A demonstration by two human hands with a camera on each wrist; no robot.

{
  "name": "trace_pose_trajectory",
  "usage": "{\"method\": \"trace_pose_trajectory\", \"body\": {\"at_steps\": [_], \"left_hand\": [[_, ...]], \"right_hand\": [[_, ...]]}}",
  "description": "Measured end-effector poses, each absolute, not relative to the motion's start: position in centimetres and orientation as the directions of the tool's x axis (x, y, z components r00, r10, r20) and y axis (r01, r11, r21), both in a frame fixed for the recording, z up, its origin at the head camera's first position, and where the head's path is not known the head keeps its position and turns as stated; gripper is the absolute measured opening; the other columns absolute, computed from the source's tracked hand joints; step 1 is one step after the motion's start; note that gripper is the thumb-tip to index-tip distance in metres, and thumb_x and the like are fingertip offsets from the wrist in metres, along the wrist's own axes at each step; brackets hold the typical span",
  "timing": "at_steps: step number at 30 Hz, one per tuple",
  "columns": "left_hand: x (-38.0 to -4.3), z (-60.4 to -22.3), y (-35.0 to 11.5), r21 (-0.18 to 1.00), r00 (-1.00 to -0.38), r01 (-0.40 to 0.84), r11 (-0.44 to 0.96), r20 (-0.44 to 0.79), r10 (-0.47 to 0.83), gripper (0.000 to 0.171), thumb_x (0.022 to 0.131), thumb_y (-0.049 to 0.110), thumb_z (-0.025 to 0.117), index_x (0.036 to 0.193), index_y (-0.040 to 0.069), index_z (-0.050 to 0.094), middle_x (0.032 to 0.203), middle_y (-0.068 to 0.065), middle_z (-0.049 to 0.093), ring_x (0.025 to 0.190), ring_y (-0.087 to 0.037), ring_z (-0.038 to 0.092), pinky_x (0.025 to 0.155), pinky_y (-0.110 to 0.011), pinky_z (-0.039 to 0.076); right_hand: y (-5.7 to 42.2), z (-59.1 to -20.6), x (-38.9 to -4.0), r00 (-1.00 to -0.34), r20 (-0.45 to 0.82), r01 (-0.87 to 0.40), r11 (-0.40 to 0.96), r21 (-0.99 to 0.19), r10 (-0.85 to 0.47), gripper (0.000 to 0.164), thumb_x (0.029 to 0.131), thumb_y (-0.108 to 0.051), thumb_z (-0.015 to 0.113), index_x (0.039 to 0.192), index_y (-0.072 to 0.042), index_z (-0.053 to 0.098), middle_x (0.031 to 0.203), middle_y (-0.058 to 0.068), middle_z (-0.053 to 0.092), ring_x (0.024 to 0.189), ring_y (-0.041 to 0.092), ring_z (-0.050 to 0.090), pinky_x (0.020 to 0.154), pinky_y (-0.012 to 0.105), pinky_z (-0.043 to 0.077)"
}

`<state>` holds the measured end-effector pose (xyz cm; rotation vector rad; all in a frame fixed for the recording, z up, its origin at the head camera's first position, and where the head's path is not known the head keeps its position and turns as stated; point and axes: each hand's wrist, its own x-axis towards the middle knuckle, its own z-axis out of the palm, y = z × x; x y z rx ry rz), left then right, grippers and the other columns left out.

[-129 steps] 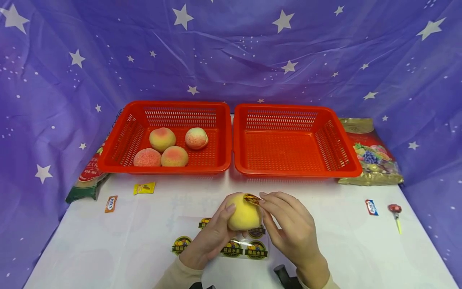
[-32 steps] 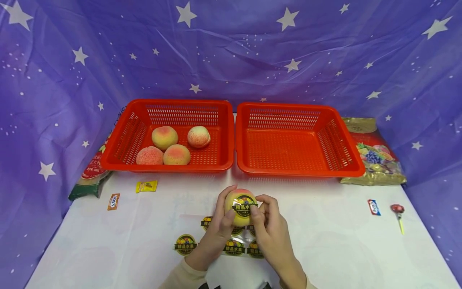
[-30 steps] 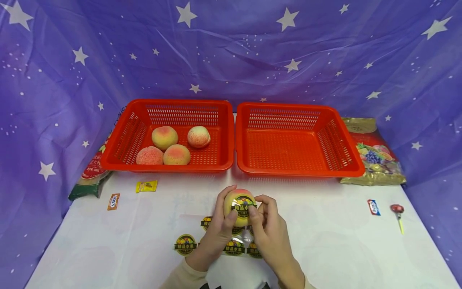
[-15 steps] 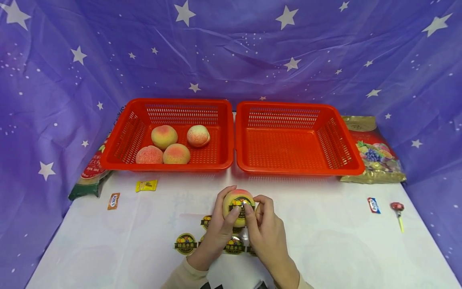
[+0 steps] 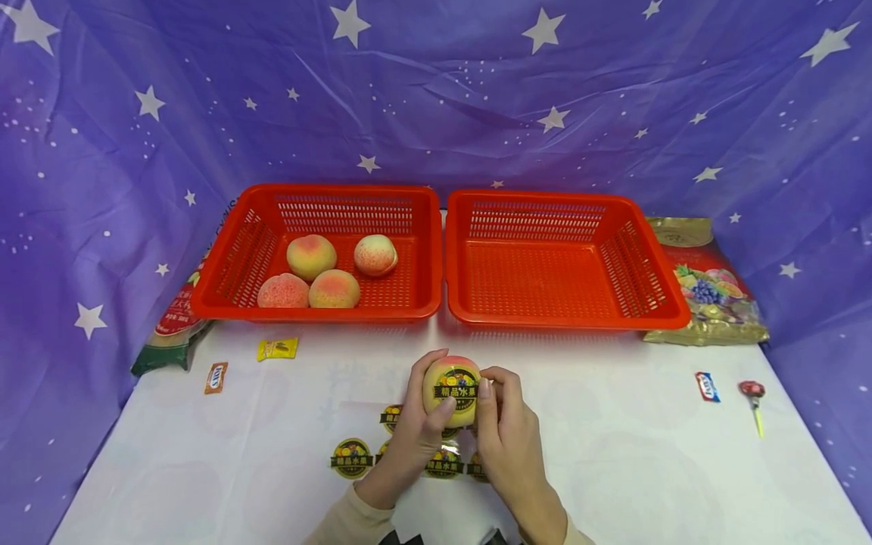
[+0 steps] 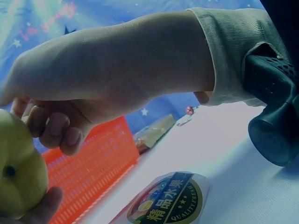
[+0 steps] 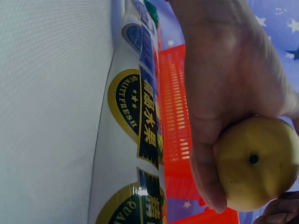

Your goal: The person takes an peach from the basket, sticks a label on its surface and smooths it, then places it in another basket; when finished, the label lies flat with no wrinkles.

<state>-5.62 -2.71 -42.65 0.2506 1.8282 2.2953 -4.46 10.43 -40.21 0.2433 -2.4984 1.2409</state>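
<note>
The left hand [image 5: 412, 439] and right hand [image 5: 509, 439] hold one stickered peach [image 5: 455, 362]; two red baskets [image 5: 381, 312] stand behind, one containing four peaches [image 5: 334, 289].

creased purple curtain [image 5: 436, 98] printed with white stars [image 5: 350, 24], hanging behind the back edge of a white table [image 5: 647, 454], continuing down past its left and right edges, bright light across its top

4 fruits [image 5: 334, 289] in L basket [image 5: 381, 312]; R basket [image 5: 538, 280] adj.; stickers [image 5: 444, 463] in front, below held peach [image 7: 257, 169].
</note>
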Motion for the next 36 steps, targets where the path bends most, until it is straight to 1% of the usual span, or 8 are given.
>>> {"method": "trace_pose_trajectory", "body": {"at_steps": [4, 8, 13, 18, 25, 29, 32, 36], "left_hand": [[-5.6, -42.9, -2.6, 0.974, -0.970, -0.014, -0.225, 0.041, 0.241, 0.058, 0.086, 0.022, 0.053, 0.134, 0.025, 0.023, 0.114, -0.011, 0.044, 0.093, -0.022, 0.052, 0.074, -0.031, 0.049], [-5.7, -43.0, -2.7, 0.981, -0.971, 0.000, -0.196, 0.047, 0.232, 0.052, 0.088, 0.021, 0.050, 0.133, 0.028, 0.025, 0.113, -0.009, 0.045, 0.092, -0.021, 0.052, 0.073, -0.030, 0.048], [-5.8, -42.9, -2.7, 0.992, -0.976, 0.024, -0.121, 0.049, 0.213, 0.047, 0.089, 0.023, 0.047, 0.132, 0.030, 0.029, 0.111, -0.006, 0.047, 0.090, -0.021, 0.052, 0.072, -0.030, 0.048], [-5.6, -41.7, -2.8, 0.998, -0.974, 0.010, -0.066, 0.025, 0.225, 0.048, 0.089, 0.020, 0.048, 0.132, 0.031, 0.030, 0.110, -0.006, 0.047, 0.086, -0.019, 0.051, 0.069, -0.029, 0.048], [-5.4, -40.0, -3.0, 0.995, -0.959, 0.023, -0.094, 0.048, 0.279, 0.044, 0.092, 0.014, 0.042, 0.133, 0.021, 0.027, 0.114, -0.010, 0.045, 0.092, -0.017, 0.049, 0.076, -0.027, 0.045], [-5.5, -39.9, -3.0, 0.995, -0.957, 0.020, -0.097, 0.047, 0.287, 0.042, 0.092, 0.014, 0.041, 0.132, 0.019, 0.028, 0.113, -0.010, 0.046, 0.092, -0.017, 0.051, 0.076, -0.028, 0.046], [-5.5, -39.9, -3.0, 0.997, -0.955, -0.007, -0.080, 0.017, 0.297, 0.037, 0.095, 0.018, 0.035, 0.132, 0.022, 0.027, 0.115, -0.007, 0.045, 0.096, -0.017, 0.049, 0.082, -0.028, 0.044], [-5.6, -39.9, -3.1, 0.995, -0.949, -0.052, -0.081, -0.024, 0.314, 0.034, 0.098, 0.023, 0.025, 0.132, 0.024, 0.028, 0.116, -0.007, 0.044, 0.097, -0.016, 0.048, 0.083, -0.027, 0.042]], "right_hand": [[10.4, -40.4, -4.6, -0.894, 0.447, -0.352, 0.635, -0.687, -0.013, 0.023, 0.086, -0.018, 0.057, 0.106, -0.010, 0.048, 0.061, -0.014, 0.033, 0.045, -0.003, 0.028, 0.039, 0.009, 0.023], [10.3, -40.4, -4.7, -0.882, 0.471, -0.361, 0.652, -0.666, -0.007, 0.028, 0.082, -0.021, 0.062, 0.103, -0.009, 0.049, 0.060, -0.014, 0.030, 0.045, -0.004, 0.026, 0.039, 0.009, 0.021], [10.5, -40.2, -4.7, -0.895, 0.445, -0.341, 0.635, -0.693, 0.005, 0.027, 0.082, -0.022, 0.063, 0.100, -0.009, 0.048, 0.058, -0.011, 0.031, 0.044, -0.003, 0.026, 0.038, 0.009, 0.022], [10.8, -40.2, -5.0, -0.905, 0.425, -0.335, 0.609, -0.719, 0.005, 0.022, 0.083, -0.021, 0.061, 0.098, -0.010, 0.048, 0.057, -0.010, 0.030, 0.044, -0.003, 0.026, 0.039, 0.010, 0.023], [11.0, -40.3, -5.0, -0.918, 0.396, -0.323, 0.593, -0.738, -0.007, 0.020, 0.084, -0.022, 0.060, 0.097, -0.012, 0.048, 0.055, -0.010, 0.030, 0.043, -0.002, 0.027, 0.039, 0.011, 0.024], [11.0, -40.3, -5.0, -0.916, 0.401, -0.335, 0.580, -0.743, -0.014, 0.020, 0.084, -0.021, 0.061, 0.096, -0.012, 0.048, 0.055, -0.010, 0.030, 0.043, -0.002, 0.028, 0.039, 0.011, 0.024], [11.1, -40.3, -5.0, -0.920, 0.392, -0.324, 0.573, -0.753, -0.005, 0.019, 0.084, -0.021, 0.060, 0.095, -0.013, 0.048, 0.054, -0.010, 0.030, 0.043, -0.002, 0.028, 0.038, 0.011, 0.024], [11.2, -40.3, -5.0, -0.932, 0.363, -0.304, 0.559, -0.772, -0.006, 0.013, 0.087, -0.021, 0.056, 0.094, -0.014, 0.047, 0.052, -0.010, 0.032, 0.041, -0.002, 0.029, 0.037, 0.011, 0.024]]}}
